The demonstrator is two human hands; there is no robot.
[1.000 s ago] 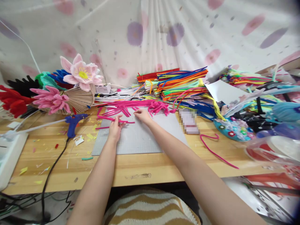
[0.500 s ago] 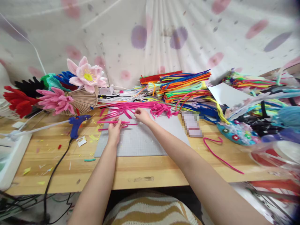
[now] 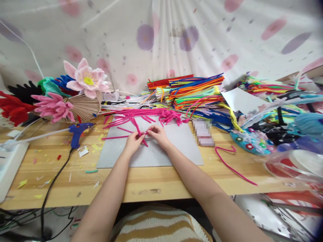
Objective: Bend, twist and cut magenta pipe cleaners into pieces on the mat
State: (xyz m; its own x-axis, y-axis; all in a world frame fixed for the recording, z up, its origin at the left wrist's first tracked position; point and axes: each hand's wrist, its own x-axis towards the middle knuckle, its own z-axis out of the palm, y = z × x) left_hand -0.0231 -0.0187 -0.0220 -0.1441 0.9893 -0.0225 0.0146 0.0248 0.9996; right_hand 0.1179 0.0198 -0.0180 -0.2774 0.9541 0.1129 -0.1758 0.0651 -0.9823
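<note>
Over the grey cutting mat (image 3: pixel 181 151), my left hand (image 3: pixel 134 143) is closed around magenta pipe cleaners (image 3: pixel 136 127), which slant up and to the left from its fingers. Close beside it, my right hand (image 3: pixel 158 135) pinches the short end of a magenta pipe cleaner between thumb and forefinger. The fingertips of both hands nearly meet. Loose magenta pipe cleaners (image 3: pixel 114 137) lie left of my left hand. Behind the hands is a row of longer magenta ones (image 3: pixel 141 113), with a cluster of bent magenta pieces (image 3: pixel 170 117) at its right end.
A blue glue gun (image 3: pixel 78 134) with a black cord lies left. Pipe-cleaner flowers (image 3: pixel 87 80) stand behind it. Bundles of coloured pipe cleaners (image 3: pixel 196 89) line the back. A blurred-out phone-like object (image 3: pixel 203 132), a curled magenta pipe cleaner (image 3: pixel 234 169) and a flowered blue piece (image 3: pixel 249 143) are right.
My left hand has moved right and my right hand slightly down, bringing them together. Magenta pipe cleaners now stand up from the left hand, and the right hand pinches an end. The view has shifted slightly.
</note>
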